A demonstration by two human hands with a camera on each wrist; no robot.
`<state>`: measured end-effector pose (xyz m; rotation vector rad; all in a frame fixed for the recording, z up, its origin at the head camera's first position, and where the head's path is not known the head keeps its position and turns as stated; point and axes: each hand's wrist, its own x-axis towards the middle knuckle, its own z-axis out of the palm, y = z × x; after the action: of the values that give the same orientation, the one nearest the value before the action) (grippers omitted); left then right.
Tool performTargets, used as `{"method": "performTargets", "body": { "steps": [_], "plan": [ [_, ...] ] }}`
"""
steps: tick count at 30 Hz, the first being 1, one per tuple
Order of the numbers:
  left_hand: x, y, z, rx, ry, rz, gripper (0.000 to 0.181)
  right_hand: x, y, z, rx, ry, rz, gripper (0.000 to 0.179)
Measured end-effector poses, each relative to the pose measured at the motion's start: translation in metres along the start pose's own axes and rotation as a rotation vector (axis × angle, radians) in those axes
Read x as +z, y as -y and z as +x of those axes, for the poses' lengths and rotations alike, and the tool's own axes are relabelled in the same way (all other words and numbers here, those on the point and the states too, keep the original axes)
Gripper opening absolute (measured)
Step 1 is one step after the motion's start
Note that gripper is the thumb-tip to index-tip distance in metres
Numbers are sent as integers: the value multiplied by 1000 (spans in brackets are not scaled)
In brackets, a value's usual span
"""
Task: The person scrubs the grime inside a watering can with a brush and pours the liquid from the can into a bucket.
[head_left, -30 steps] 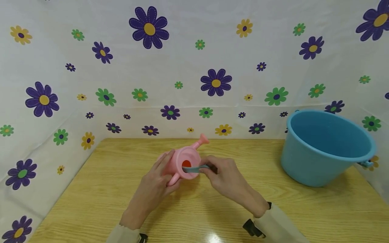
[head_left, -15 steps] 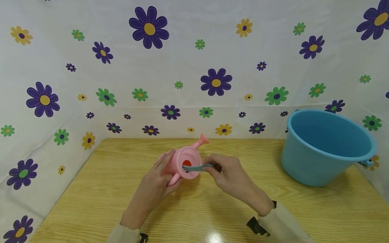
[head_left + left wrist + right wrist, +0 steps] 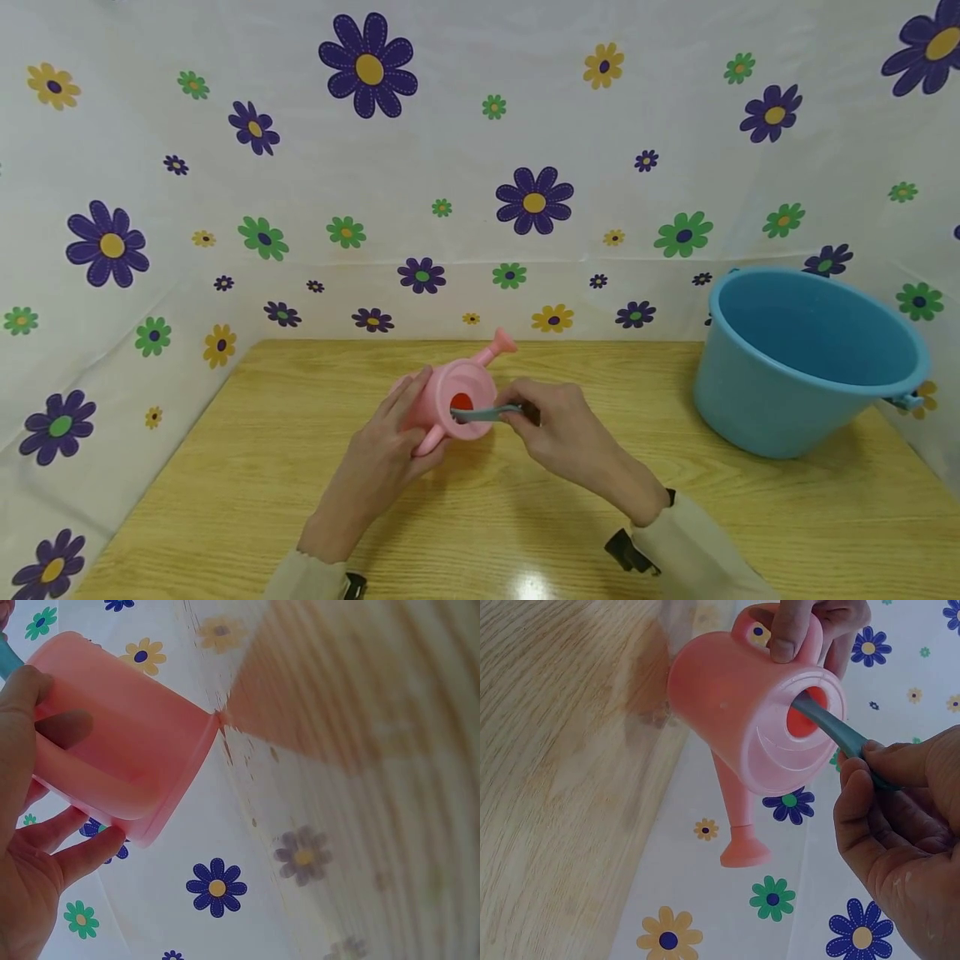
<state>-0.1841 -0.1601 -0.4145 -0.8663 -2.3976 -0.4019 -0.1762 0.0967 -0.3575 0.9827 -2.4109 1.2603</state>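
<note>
A pink watering can [image 3: 467,392] stands tilted on the table, its round top opening turned toward the right hand and its spout [image 3: 733,787] pointing away. The left hand [image 3: 380,448] grips it by the handle and body from the left. Between thumb and fingers, the right hand [image 3: 573,433] pinches the end of a teal fork [image 3: 483,413]. The fork's tined end is at the can's opening, where the tines show faintly in the head view. In the right wrist view the fork [image 3: 832,729] reaches into the red-looking hole, and its tip is hidden inside.
A large blue bucket [image 3: 772,408] stands at the right on the wooden table [image 3: 247,467]. White cloth with printed flowers [image 3: 534,202] hangs behind and at both sides.
The right hand and fork shift slightly to the right, then a little back left toward the can. The left hand and the watering can stay nearly still.
</note>
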Motion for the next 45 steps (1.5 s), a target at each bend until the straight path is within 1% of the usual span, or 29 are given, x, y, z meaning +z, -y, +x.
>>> {"method": "performTargets", "body": {
  "steps": [13,21,27,35,45],
  "plan": [
    [0,-1,-1,9,-3,15,30,11,-6,7,-4,33,5,10],
    [2,-2,-2,22,-14,14,33,17,-11,11,-39,44,-19,11],
    [1,-3,0,21,-19,14,35,19,-13,14,-34,56,-44,12],
    [0,-3,1,14,-4,19,34,17,-13,14,-24,62,-42,14],
    [0,-2,1,3,11,17,31,5,-11,10,-19,76,-41,15]
  ]
}}
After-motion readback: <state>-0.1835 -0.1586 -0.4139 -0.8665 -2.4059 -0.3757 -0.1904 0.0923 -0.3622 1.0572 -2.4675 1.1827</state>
